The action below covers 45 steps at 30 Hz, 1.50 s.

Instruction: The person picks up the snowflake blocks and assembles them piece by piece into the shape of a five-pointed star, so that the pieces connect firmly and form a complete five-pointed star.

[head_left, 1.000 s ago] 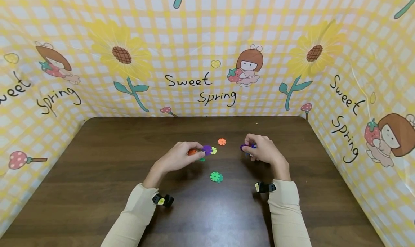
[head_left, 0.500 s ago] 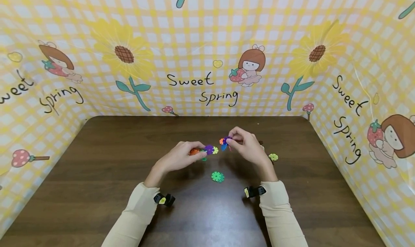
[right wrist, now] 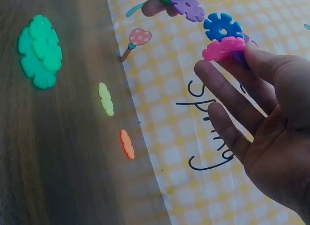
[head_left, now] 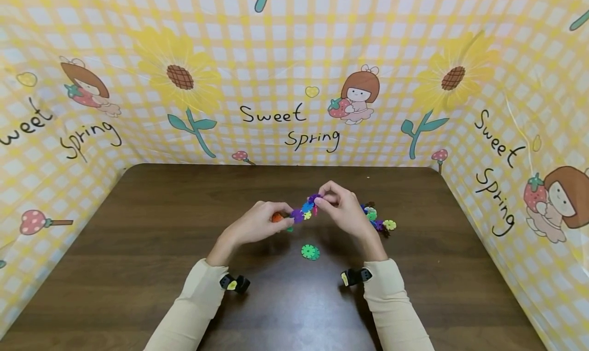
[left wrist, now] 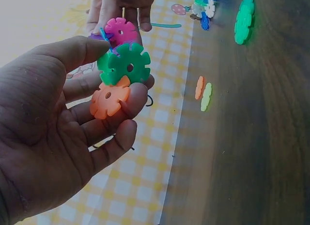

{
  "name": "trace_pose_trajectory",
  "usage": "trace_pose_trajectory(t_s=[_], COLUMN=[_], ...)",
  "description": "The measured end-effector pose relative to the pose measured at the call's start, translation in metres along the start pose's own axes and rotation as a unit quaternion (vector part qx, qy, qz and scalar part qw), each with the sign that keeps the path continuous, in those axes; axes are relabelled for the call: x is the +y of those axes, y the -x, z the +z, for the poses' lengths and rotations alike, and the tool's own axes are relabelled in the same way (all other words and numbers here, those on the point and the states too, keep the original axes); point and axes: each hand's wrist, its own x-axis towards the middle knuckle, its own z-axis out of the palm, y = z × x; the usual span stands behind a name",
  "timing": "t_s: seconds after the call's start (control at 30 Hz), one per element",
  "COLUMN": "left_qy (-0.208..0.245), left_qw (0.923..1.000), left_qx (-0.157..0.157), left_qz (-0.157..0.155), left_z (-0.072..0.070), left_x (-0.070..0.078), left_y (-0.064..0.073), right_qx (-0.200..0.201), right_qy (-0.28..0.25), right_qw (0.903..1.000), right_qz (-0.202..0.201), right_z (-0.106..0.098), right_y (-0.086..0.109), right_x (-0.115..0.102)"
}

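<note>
My left hand [head_left: 257,222] pinches a cluster of notched plastic snowflake discs between thumb and fingers. It includes an orange disc [left wrist: 109,100], a green disc [left wrist: 130,65] and a purple disc [right wrist: 186,6]. Just to its right, my right hand [head_left: 345,210] pinches a second cluster by a purple disc [head_left: 314,199]. A blue disc [right wrist: 223,27] and a pink disc [right wrist: 224,49] belong to that cluster. The two clusters are close together in the head view; in the right wrist view a small gap shows between the purple and blue discs.
Two overlapping green discs [head_left: 310,251] lie on the brown table [head_left: 184,289] in front of the hands. Beyond them lie a yellow disc [right wrist: 105,99] and an orange disc [right wrist: 127,143]. A pile of mixed discs [head_left: 371,215] sits beside the right hand. Patterned cloth [head_left: 276,59] encloses the table.
My right hand has moved left with its cluster, away from the pile at the right, up to the left hand's discs. My left hand has stayed nearly still, keeping its hold.
</note>
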Motion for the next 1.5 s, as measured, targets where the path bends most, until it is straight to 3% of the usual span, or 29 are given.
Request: trace_pose_trajectory(t_s=[0.17,0.4,0.57,0.83,1.03,1.27,1.5], left_qy=[-0.009,0.004,-0.011,-0.032,-0.061,-0.065,-0.033], left_qw=[0.9999,0.9997,0.9993,0.9960,0.9927,0.9937,0.9970], left_qx=[0.002,0.011,0.014,0.069,0.092,0.077,0.063], left_qz=[0.013,0.021,0.034,0.047,0.049,0.050,0.031], left_z=[0.000,0.003,0.007,0.010,0.010,0.007,0.004], left_x=[0.001,0.005,0.006,0.007,0.007,0.008,0.007], left_y=[-0.001,-0.001,-0.003,-0.007,-0.007,-0.005,-0.004], right_qx=[-0.013,-0.003,0.007,0.000,-0.001,-0.012,-0.015], right_qy=[-0.014,-0.015,-0.019,-0.021,-0.022,-0.014,-0.010], right_qw=[0.9997,0.9998,0.9998,0.9997,0.9998,0.9998,0.9998], right_qz=[0.013,0.012,0.000,-0.007,0.003,0.009,0.003], right_z=[0.001,0.001,0.001,0.002,0.003,0.006,0.008], right_y=[0.006,0.007,0.007,0.008,0.007,0.006,0.005], right_x=[-0.023,-0.024,-0.023,-0.025,-0.030,-0.033,-0.034])
